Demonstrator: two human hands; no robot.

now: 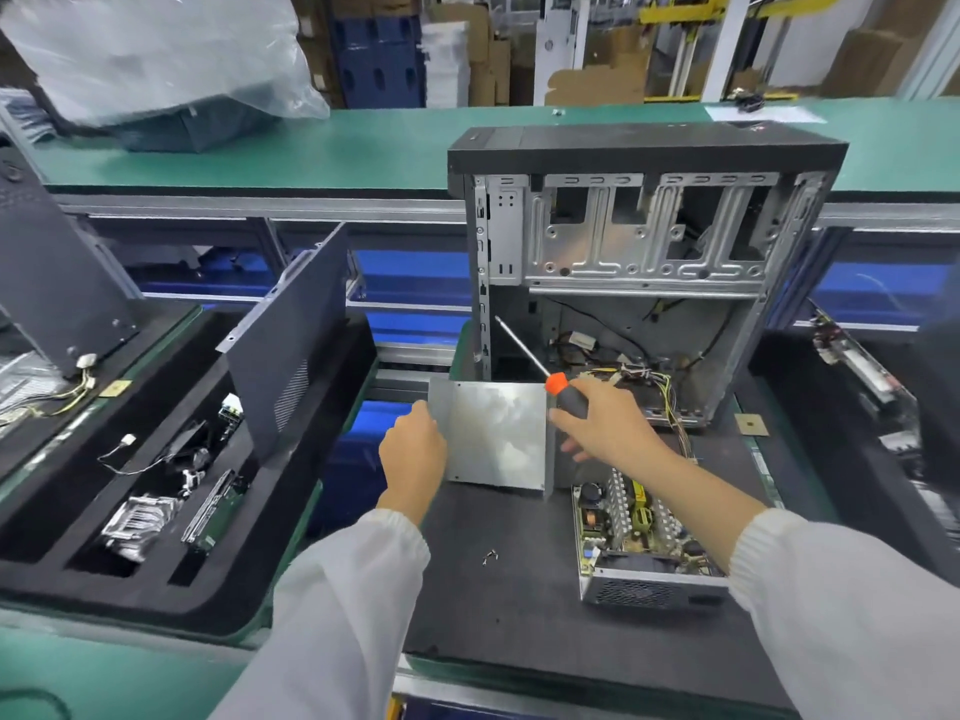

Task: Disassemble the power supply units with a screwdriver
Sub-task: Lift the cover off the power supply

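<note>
Holding the bare steel cover plate (496, 433) clear with my left hand (413, 449) pinching its edge, I keep the orange-collared black screwdriver (563, 394) gripped in my right hand (605, 423). That exposes the opened silver power supply unit (639, 543) lying on the dark foam mat (493, 615), loose screws (489, 556) beside it, an upright grey computer case (639, 283) behind; green benches (311, 148) and cardboard fill the workshop.

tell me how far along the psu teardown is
Done: the power supply unit on the black mat lies open with its circuit board exposed, and loose screws lie beside it. In hand: the left hand grips the removed metal cover, and the right hand holds the screwdriver. Left: the board still sits in its housing, and wires still run toward the computer case.
</note>
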